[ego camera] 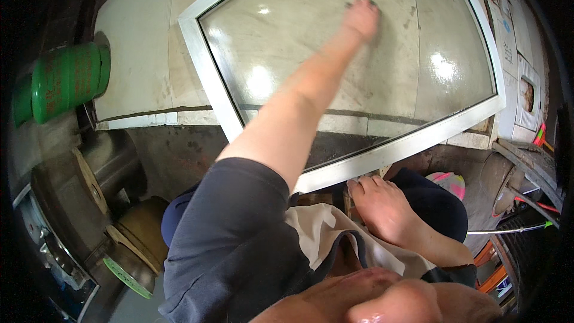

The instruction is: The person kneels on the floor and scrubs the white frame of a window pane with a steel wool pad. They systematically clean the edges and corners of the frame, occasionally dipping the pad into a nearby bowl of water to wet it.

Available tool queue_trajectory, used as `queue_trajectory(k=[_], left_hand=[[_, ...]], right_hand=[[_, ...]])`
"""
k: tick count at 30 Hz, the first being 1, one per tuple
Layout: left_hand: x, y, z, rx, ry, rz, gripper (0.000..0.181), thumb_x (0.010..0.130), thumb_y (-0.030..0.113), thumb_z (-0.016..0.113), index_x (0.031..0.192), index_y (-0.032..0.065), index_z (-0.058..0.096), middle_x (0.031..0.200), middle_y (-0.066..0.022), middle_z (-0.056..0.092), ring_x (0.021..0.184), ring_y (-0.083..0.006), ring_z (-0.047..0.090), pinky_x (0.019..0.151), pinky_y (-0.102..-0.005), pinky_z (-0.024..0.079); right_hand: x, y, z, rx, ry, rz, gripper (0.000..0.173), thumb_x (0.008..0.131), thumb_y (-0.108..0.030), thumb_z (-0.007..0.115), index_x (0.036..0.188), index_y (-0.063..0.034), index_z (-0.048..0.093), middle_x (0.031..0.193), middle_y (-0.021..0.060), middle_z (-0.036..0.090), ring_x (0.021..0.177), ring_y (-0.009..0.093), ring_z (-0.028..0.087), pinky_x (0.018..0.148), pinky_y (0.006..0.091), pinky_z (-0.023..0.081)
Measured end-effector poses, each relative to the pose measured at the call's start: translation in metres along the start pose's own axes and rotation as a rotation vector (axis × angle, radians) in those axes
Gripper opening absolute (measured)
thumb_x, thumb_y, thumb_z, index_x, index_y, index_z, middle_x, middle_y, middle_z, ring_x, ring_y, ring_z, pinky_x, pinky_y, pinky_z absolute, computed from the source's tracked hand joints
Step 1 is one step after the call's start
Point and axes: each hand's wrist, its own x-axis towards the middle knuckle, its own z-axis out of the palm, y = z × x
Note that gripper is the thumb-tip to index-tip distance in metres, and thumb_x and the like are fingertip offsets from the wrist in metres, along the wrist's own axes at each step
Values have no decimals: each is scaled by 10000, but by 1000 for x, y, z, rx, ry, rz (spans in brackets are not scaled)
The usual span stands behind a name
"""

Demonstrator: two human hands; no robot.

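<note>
A white-framed glass panel (pixel 188 40) lies across a pale, stone-like tabletop (pixel 134 54), its near corner jutting over the edge toward my knees. My left arm stretches far over the glass. At its end my left hand (pixel 362 20), blurred, is bunched down on the pane around something small and dark; only bits of it show at the fingertips. Wet sheen and bright reflections mark the glass. Close to my lap, my right hand (pixel 383 202) has its fingers at the near edge of the frame; their undersides are hidden.
A green gas cylinder (pixel 67 83) with writing stands at the left. Below it are metal drums (pixel 114 172) with wooden rims. On the right are a white ridged fixture (pixel 529 92) with a dark opening, a pink-and-white round item (pixel 448 184) and dark bars (pixel 529 166).
</note>
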Motion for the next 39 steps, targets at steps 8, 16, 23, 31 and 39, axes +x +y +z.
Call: queue_trajectory(k=[8, 16, 23, 31, 39], left_hand=[[-49, -238, -74, 98, 216, -385, 386, 810, 130, 502, 1187, 60, 542, 1182, -218, 506, 1149, -407, 435, 982, -466, 384], [-54, -229, -72, 247, 158, -442, 375, 812, 138, 513, 1156, -11, 520, 1243, -239, 444, 1168, -408, 422, 999, -472, 368], [18, -55, -40, 56, -42, -182, 321, 856, 133, 468, 1155, 53, 555, 1229, -160, 469, 1165, -334, 451, 942, -407, 449], [-28, -131, -30, 24, 206, -185, 282, 834, 132, 479, 1089, 64, 579, 1142, -185, 508, 1119, -359, 478, 918, -427, 451], [-165, -257, -92, 156, 190, -609, 379, 797, 128, 529, 1171, 96, 576, 1186, -220, 499, 1080, -409, 503, 943, -453, 423]], right_hand=[[3, 8, 6, 32, 59, 46, 205, 790, -141, 567, 942, -10, 523, 904, 147, 564, 912, 302, 576, 780, 402, 499], [-4, 11, 10, 13, 139, 13, 308, 779, -143, 571, 1034, 24, 531, 910, 148, 563, 903, 293, 585, 771, 393, 507], [-3, 10, 11, -27, 79, 41, 350, 792, -150, 568, 1091, 31, 546, 923, 145, 569, 923, 287, 589, 787, 387, 509], [-12, 3, 13, -58, 12, 29, 266, 800, -172, 587, 1001, 0, 556, 959, 146, 583, 937, 283, 589, 802, 393, 501], [-23, -6, 21, -111, 29, -24, 325, 768, -163, 618, 1036, 2, 537, 935, 145, 578, 914, 297, 574, 795, 384, 484]])
